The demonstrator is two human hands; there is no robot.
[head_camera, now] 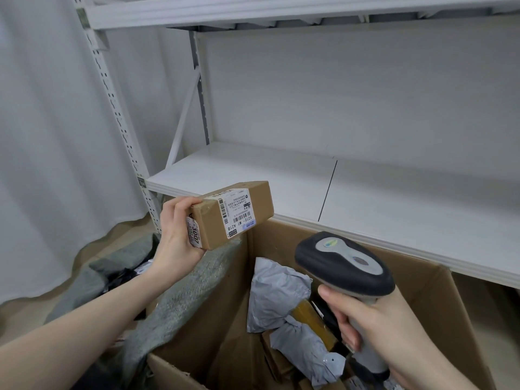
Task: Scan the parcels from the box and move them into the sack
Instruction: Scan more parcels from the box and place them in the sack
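Left hand: my left hand (180, 232) is raised above the sack, fingers and thumb curled round one short end of a small cardboard parcel (235, 213), gripping it in the air.

Held parcel: I see it tilted, its far end higher and pointing toward the shelf. A white shipping label (239, 211) with barcodes wraps over its near long face and top edge; a second sticker (194, 231) on the end by my palm reads "3007".

Right hand: my right hand (377, 327) is wrapped round the grey handle of a handheld scanner (344, 263), gripping it firmly over the box.

Scanner: its dark-rimmed head sits lower than and to the right of the held parcel, well apart from it, with its top face toward me. I cannot see the scanning window from here, so where it is aimed is hard to judge.

Box: the large open cardboard box (439, 302) fills the lower middle and right, just beneath the shelf edge. Inside lie crumpled grey poly-mailer parcels (277, 291), and a brown taped package (315, 319) wedged between them.

Sack: the grey-green woven sack (180, 299) slumps against the box's left wall, under my left forearm. Dark items show inside its mouth, too blurred for me to name.

Shelf: a white metal rack (281, 175) stands behind the box.

Backdrop: a pale curtain (50, 136) hangs on the left.
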